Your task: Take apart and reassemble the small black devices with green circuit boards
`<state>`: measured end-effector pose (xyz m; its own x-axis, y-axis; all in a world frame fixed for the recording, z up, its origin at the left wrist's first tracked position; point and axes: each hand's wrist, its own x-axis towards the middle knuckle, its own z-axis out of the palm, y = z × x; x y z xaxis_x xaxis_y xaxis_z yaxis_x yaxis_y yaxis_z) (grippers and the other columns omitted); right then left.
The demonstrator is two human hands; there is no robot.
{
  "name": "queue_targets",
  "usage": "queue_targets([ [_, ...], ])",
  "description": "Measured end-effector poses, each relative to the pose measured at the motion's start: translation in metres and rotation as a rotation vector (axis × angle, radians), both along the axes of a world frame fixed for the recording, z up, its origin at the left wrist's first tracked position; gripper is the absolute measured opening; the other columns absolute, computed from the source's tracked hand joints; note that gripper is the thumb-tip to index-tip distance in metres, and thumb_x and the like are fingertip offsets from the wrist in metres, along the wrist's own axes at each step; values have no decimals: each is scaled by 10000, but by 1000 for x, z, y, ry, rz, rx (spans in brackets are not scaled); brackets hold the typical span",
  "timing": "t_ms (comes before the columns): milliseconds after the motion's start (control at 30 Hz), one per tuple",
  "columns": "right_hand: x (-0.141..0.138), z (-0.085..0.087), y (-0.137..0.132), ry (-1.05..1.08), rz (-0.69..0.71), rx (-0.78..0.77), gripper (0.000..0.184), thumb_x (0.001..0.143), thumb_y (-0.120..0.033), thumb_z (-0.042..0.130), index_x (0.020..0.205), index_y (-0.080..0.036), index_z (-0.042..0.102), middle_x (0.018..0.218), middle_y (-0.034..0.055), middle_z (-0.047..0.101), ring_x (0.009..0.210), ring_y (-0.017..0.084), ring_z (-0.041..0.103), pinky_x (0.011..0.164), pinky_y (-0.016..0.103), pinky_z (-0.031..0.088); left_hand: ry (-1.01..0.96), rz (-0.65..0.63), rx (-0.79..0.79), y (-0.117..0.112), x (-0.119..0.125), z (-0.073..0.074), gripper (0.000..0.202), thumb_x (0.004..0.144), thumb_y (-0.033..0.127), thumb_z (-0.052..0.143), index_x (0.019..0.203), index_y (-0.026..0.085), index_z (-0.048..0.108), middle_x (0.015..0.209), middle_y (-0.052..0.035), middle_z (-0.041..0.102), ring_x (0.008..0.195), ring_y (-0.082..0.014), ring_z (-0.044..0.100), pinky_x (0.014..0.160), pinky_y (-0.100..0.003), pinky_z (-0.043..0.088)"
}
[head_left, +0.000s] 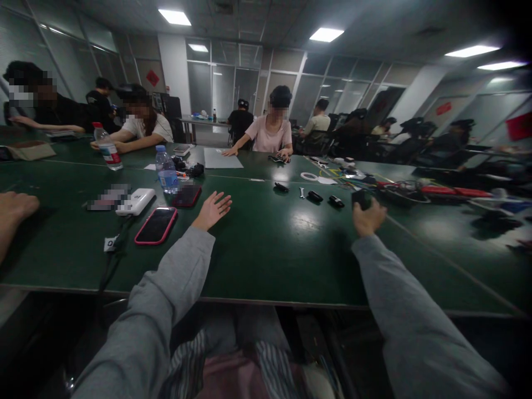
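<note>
My left hand [213, 210] hovers over the green table [266, 249], palm partly turned in and fingers spread, with nothing in it. Close by on its left lie a phone in a pink case [156, 225] and a dark red phone-like slab [187, 195]. Over on the right, my right hand [371, 217] is wrapped round a dark boxy object [359, 198], whose kind I cannot make out. Between the hands, farther in, lie a small wrench [302, 192] and small black objects, one left of it [281, 187] and two right of it [315, 196].
A water bottle [167, 173] and a white power bank [136, 201] with a cable stand left. A tape roll [308, 176] and tangled cables with red parts [440, 190] lie back right. Another person's hand [16, 208] rests at the left edge. People sit across the table.
</note>
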<state>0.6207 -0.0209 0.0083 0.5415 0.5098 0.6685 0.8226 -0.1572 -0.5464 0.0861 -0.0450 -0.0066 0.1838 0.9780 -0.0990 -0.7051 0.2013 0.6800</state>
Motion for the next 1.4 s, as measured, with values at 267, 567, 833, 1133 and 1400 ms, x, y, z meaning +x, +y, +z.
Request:
queue_targets([
  [267,-306,-20,-17,-89,821,-27,573,885,-272,560,1446,-181,486,1246,143,517,1198,277,488,1058,459,442,111,-89,-13,1,22,-3,299,849,347,702,1098,209,611,1105,-105,697,960,-234,708,883,-386,524],
  [567,-367,-44,-55,41,1158,-47,739,816,-338,697,1465,-193,373,1348,135,452,1289,268,438,1153,463,377,96,139,67,6,28,-9,271,731,150,766,980,156,657,828,-22,708,724,-144,675,728,-268,521],
  [833,-366,-42,-53,969,1260,-272,618,858,-673,574,1280,-241,438,1272,75,538,1190,191,546,1051,402,493,74,45,103,-3,28,1,333,762,199,758,1078,184,652,983,-64,737,851,-189,703,774,-320,553],
  [1133,-361,-27,-57,1547,1450,-498,427,871,-542,662,1134,-244,507,1043,43,661,883,170,655,735,350,632,74,-78,179,-15,26,13,475,839,210,678,1307,212,596,1124,-84,728,1032,-227,692,947,-399,521],
  [1400,-358,-20,-64,1601,1433,-501,329,877,-437,678,1087,-277,483,1051,-2,632,927,153,640,722,332,623,54,-107,123,-14,28,11,316,860,231,658,1167,157,662,1080,-90,738,980,-221,703,905,-373,548],
])
